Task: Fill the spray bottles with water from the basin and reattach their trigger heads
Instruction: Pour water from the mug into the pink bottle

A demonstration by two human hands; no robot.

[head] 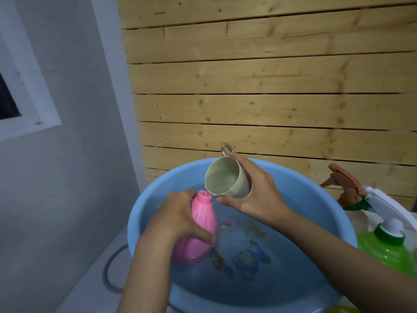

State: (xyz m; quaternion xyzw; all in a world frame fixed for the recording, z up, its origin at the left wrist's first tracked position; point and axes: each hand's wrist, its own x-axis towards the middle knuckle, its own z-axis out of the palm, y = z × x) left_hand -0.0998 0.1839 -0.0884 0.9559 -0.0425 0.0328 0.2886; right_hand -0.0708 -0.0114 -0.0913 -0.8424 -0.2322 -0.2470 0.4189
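Pink bottle (203, 219), pale cup (223, 177) tipped at neck

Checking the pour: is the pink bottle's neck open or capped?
Open. The pink bottle shows a bare threaded neck, no cap, beside the tilted cup.

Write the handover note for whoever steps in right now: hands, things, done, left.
Hands: left hand grips the pink bottle, tilted, base touching the water in the basin, neck open; right hand holds the cup, lip at the bottle's mouth, water inside.
Aside, right: green bottle with white trigger head on; a brown trigger head behind it.
Done: green bottle capped; fill unseen.
Left: finish filling pink, fit its head, not in view.
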